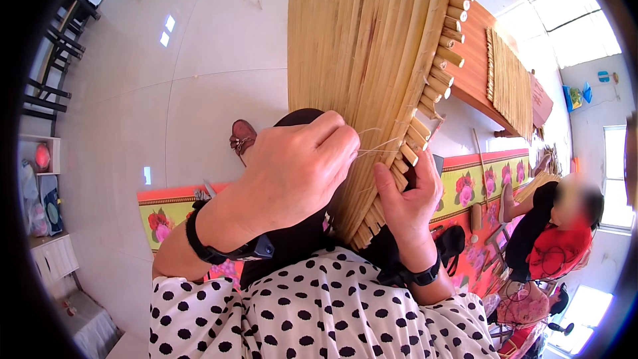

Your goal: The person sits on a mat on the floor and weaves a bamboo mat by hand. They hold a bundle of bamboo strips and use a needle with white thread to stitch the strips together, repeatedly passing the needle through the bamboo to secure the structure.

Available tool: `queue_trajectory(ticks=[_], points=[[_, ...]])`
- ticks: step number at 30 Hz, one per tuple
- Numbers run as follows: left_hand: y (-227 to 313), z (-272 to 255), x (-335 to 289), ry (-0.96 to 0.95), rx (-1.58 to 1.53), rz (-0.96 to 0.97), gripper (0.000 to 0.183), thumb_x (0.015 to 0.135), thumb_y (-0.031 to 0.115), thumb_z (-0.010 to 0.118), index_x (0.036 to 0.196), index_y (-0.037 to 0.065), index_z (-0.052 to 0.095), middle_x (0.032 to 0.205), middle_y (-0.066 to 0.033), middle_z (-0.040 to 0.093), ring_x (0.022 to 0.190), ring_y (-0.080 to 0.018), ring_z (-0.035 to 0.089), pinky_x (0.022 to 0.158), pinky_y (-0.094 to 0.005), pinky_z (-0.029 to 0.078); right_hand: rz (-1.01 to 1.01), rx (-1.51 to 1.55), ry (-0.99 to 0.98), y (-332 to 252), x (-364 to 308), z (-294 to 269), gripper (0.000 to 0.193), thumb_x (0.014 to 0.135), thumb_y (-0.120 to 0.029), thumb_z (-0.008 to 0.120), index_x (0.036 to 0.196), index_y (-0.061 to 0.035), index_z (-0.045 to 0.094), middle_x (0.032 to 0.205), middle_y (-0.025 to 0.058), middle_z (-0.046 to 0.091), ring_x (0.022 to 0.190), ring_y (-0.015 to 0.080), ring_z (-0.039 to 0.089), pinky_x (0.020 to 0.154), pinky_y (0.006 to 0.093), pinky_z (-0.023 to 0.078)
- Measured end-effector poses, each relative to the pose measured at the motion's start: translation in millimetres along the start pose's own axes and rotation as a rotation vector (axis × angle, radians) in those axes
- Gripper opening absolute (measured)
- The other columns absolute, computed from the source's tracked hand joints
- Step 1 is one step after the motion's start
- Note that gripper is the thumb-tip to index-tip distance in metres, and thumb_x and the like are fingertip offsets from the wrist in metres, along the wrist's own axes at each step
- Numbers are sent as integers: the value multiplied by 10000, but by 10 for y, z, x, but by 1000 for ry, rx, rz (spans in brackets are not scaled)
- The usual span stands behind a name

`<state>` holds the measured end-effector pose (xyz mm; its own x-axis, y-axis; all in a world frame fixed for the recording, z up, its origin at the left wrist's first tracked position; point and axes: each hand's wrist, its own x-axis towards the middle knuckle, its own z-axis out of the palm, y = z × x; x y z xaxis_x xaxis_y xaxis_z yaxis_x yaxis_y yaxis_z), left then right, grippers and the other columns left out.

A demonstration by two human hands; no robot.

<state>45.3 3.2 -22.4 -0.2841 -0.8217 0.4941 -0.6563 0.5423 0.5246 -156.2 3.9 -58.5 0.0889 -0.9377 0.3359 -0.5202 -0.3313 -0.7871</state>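
A wide, straw-coloured mat of long reed stalks laid side by side (362,40) slants over the person's lap, its stepped row of cut, round ends along its right edge. The left hand (304,154) is above the mat's lower left part, fingers curled closed with the tips pinching a fine pale thread (380,151). That thread runs across the mat to the bound line beside the cut ends. The right hand (413,193) is at the mat's lower right edge, gripping it with the thumb on the stalk ends and the other fingers partly hidden.

Below the mat are a white garment with black dots (319,312) and black cloth over the legs (279,262). To the mat's left, a reddish-brown shoe (244,134) stands on pale glossy floor tiles (226,33). To its right is a reddish-brown wooden counter (473,73) bearing a smaller reed mat (508,83). A red and yellow-green flowered floor covering (452,176) extends on both sides of the mat. Well to the mat's lower right sits another person in a red top (558,249).
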Motion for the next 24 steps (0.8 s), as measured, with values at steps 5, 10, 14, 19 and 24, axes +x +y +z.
queue_trajectory(ticks=[5,10,14,19,24], points=[[-21,13,18,9,4,21,113,796,3,696,844,59,610,785,-30,572,562,-177,574,456,-300,417,24,70,13,3,5,24,396,719,-27,760,1074,50,603,953,107,584,632,158,525,569,264,430],[-13,35,26,80,36,9,100,761,11,682,825,46,615,790,-52,514,596,-181,592,477,-304,459,-60,34,8,10,42,25,350,727,-30,755,1032,53,603,939,109,574,644,166,518,573,269,430],[20,-10,26,43,75,19,93,742,28,664,819,39,614,792,-57,502,612,-179,604,481,-301,468,9,64,19,2,17,27,315,732,-38,759,980,58,590,919,108,561,641,170,510,572,277,431],[22,-5,20,90,74,24,146,716,-5,705,851,36,669,761,-42,500,570,-156,564,466,-282,445,37,23,19,-5,4,21,307,733,-45,762,964,57,587,904,109,558,642,173,511,574,277,431],[5,-9,12,98,99,28,192,692,-24,729,873,32,699,745,-33,495,550,-144,542,454,-275,434,29,70,34,18,9,43,323,737,-45,755,1005,48,601,902,99,563,649,173,515,585,274,429]])
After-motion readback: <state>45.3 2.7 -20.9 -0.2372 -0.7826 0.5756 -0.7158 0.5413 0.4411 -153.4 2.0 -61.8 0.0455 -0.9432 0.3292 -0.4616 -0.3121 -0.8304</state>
